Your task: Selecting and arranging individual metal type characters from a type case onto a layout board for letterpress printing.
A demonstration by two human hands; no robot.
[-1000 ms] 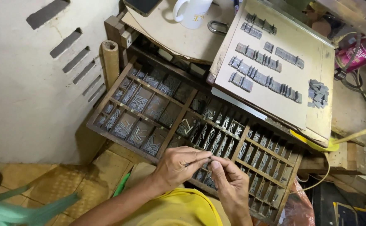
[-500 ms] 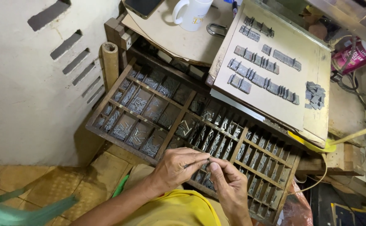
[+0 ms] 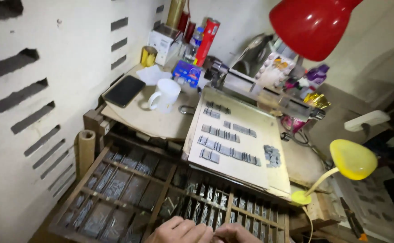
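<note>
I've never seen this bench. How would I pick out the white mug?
Start at the pale round tabletop against the slotted wall, above the wooden type case. The white mug stands there beside a black phone, the only handled cup on it.

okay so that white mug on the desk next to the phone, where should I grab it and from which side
Take the white mug by its handle, coming from the near left. It stands upright and the loop sticks out on that side, toward the phone. The loop looks open, so fingers could probably hook through it; the small padlock sits on the mug's other side.
</note>
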